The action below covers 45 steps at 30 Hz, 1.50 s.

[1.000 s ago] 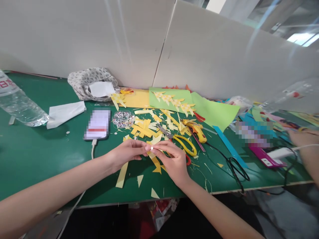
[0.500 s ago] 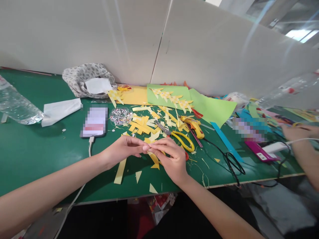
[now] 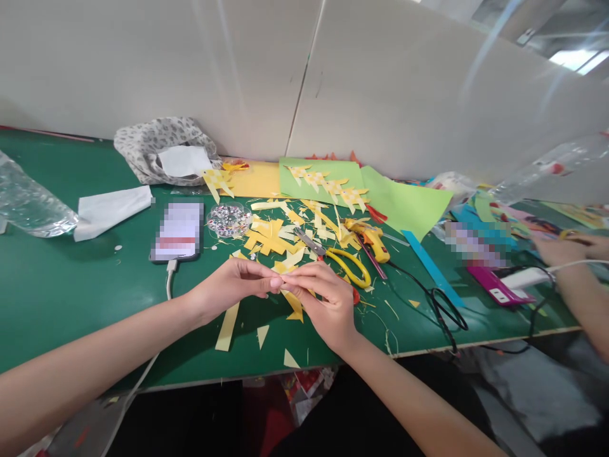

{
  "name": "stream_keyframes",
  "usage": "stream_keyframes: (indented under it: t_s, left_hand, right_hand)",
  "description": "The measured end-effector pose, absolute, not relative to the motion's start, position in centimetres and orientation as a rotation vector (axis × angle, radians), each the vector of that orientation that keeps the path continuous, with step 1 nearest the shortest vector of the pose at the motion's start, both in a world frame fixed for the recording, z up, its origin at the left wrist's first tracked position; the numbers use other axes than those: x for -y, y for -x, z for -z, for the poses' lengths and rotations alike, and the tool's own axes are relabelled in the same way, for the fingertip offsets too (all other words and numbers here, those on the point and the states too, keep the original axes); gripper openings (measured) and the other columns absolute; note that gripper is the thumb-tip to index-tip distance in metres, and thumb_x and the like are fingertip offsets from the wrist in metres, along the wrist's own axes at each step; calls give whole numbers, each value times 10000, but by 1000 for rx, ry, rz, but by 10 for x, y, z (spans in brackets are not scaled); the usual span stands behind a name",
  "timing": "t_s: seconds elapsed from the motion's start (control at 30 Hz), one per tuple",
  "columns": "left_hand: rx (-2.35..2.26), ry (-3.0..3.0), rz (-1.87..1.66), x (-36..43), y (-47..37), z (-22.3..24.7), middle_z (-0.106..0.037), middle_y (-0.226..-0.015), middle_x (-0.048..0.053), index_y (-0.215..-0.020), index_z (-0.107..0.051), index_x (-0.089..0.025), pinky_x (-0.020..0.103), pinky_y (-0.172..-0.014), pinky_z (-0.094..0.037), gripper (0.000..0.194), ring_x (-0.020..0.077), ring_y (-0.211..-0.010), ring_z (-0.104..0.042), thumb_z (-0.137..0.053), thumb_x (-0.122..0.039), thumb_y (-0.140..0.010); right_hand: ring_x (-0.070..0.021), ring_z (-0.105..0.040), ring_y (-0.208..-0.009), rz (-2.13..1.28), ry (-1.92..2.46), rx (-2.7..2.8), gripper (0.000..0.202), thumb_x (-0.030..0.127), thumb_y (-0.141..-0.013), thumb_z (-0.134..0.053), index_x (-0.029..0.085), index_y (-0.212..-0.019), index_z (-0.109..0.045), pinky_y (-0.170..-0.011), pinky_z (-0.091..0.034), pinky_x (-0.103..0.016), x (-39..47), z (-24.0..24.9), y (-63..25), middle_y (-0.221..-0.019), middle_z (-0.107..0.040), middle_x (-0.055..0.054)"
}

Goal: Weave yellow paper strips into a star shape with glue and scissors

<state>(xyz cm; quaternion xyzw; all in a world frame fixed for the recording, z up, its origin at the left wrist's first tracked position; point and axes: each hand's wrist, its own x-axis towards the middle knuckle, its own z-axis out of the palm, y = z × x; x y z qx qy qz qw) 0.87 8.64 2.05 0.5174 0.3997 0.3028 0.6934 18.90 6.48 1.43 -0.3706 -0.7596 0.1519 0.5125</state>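
Observation:
My left hand [image 3: 238, 279] and my right hand [image 3: 326, 298] meet fingertip to fingertip above the front middle of the green table [image 3: 190, 355]. Both are pinched closed; whatever lies between the fingertips is too small or hidden to make out. Under and behind them spread yellow paper scraps [image 3: 269, 238]. Scissors with yellow handles [image 3: 354, 270] lie just behind my right hand, beside a yellow glue gun [image 3: 375, 244]. A round clear case of small beads or eyes [image 3: 229, 219] is behind my left hand. Several woven yellow paper fish [image 3: 328, 184] rest on green paper [image 3: 404, 203].
A phone [image 3: 177, 230] with a white cable, white tissue [image 3: 111, 212] and a plastic bottle [image 3: 33, 200] are at left. A patterned cloth bag [image 3: 137, 149] stands by the wall. At right are a blue strip [image 3: 432, 270], a magenta power strip [image 3: 497, 289] and another person's hands [image 3: 561, 254].
The view has shifted slightly, so the table items sit a little further left. My hands keep the same pinched pose. The other person's hands at right have moved slightly.

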Motion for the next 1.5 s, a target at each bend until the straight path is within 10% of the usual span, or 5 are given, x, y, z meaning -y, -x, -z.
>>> stream_keyframes:
  t_s: [1.5]
  left_hand:
    - [-1066,-1561,-754,-88,-9,-22,-703,-840,34,-808,-704,-189,266,-688,-473,262,179,-770,-616,-595,-419,-748]
  right_hand:
    - [-162,-607,-772,-41,858,1972,205,76,-786,-548,216,-876,-668,-690,-513,-335,-69,-11,-191,-809,-680,-43]
